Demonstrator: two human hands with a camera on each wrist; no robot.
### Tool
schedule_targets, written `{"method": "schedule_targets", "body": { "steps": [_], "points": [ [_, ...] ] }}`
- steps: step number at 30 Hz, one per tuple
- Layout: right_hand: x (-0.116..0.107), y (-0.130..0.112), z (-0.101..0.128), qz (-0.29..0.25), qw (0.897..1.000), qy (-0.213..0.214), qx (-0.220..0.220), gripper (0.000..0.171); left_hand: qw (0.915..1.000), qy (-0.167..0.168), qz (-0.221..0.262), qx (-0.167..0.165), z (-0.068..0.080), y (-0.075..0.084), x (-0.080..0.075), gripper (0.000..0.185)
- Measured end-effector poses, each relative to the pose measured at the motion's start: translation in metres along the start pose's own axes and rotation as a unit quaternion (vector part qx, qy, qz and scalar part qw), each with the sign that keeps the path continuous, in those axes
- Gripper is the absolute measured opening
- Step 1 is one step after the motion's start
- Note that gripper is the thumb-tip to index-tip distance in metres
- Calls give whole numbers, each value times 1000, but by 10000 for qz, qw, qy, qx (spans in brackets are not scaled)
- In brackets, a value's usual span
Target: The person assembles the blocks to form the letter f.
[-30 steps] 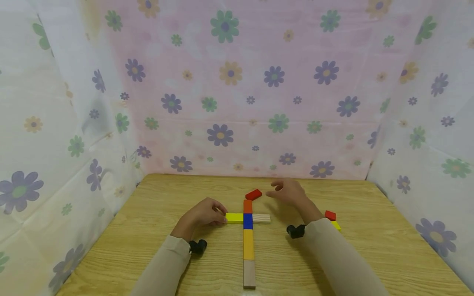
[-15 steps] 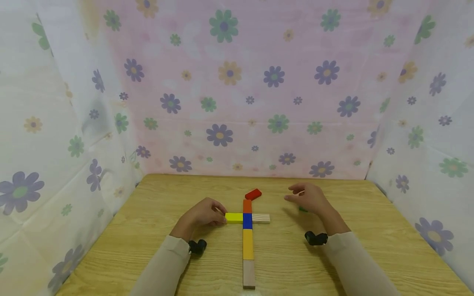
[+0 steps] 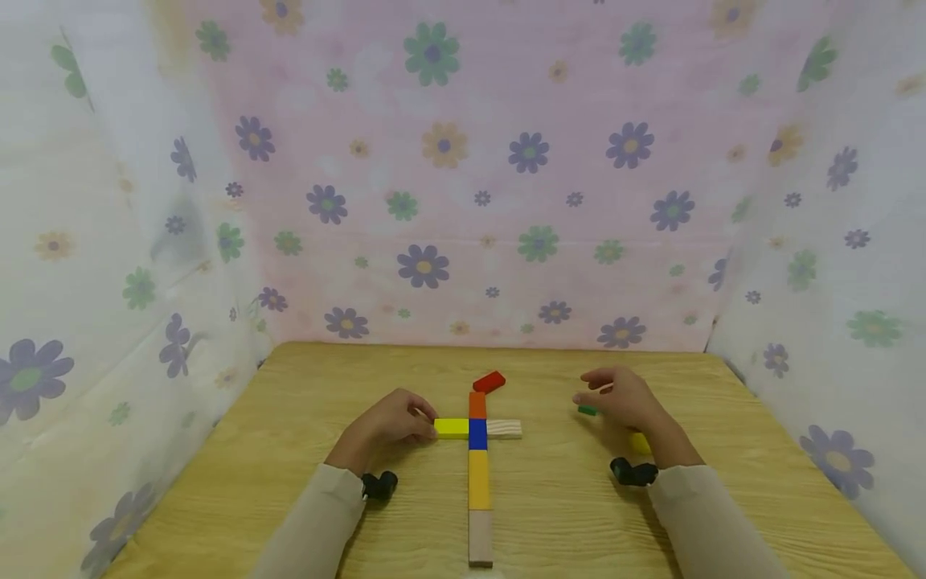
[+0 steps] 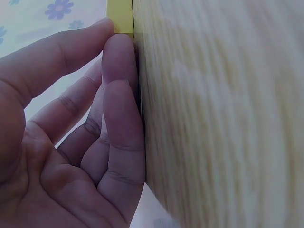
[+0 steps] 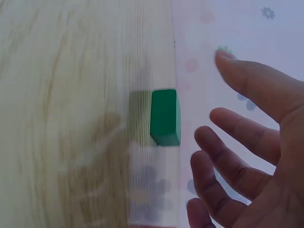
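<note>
A cross of flat wooden blocks lies on the table (image 3: 564,515): an orange block (image 3: 477,404), a blue block (image 3: 477,434), a long yellow-orange block (image 3: 479,478) and a plain wood block (image 3: 481,537) in a column, with a yellow block (image 3: 452,428) to the left and a plain block (image 3: 504,429) to the right. My left hand (image 3: 394,422) touches the yellow block's (image 4: 119,16) left end with its fingertips (image 4: 118,52). My right hand (image 3: 622,398) hovers with spread fingers (image 5: 237,156) just over a small green block (image 3: 587,410) (image 5: 165,117), holding nothing.
A red block (image 3: 489,380) lies tilted just beyond the column's far end. A yellow block (image 3: 640,443) peeks out beside my right wrist. Flowered cloth walls (image 3: 463,177) close in the table at the back and both sides.
My right hand has moved from near the red block rightwards and a little toward me, over the green block. The left hand has stayed at the yellow block.
</note>
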State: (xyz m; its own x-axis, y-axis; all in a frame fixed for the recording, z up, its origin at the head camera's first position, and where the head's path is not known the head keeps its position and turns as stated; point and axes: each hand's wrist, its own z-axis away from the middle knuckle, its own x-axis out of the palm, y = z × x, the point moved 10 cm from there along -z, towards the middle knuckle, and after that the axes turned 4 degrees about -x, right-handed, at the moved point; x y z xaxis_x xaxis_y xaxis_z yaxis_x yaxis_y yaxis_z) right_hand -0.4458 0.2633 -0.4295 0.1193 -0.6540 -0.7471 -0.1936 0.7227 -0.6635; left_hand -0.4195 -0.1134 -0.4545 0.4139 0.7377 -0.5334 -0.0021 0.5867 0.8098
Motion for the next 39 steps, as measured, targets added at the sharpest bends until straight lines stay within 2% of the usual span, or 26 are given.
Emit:
{"method": "schedule_targets", "body": {
  "steps": [3, 9, 15, 29, 39],
  "points": [
    [5, 4, 1, -48, 9999, -113, 0, 60, 10000, 44, -59, -32, 1, -4, -2, 25],
    [7, 10, 4, -12, 9999, -137, -63, 56, 10000, 36, -83, 33, 0, -2, -2, 25],
    [8, 10, 5, 24, 9998, -162, 69, 53, 9999, 77, -85, 15, -2, -2, -1, 24],
    [9, 17, 4, 71, 9995, -118, 276, 44, 10000, 6, 23, 51, -1, -3, 0, 25],
    [7, 15, 6, 166, 9995, -85, 241, 43, 9999, -30, 76, 81, -3, -3, 0, 25]
  ]
}}
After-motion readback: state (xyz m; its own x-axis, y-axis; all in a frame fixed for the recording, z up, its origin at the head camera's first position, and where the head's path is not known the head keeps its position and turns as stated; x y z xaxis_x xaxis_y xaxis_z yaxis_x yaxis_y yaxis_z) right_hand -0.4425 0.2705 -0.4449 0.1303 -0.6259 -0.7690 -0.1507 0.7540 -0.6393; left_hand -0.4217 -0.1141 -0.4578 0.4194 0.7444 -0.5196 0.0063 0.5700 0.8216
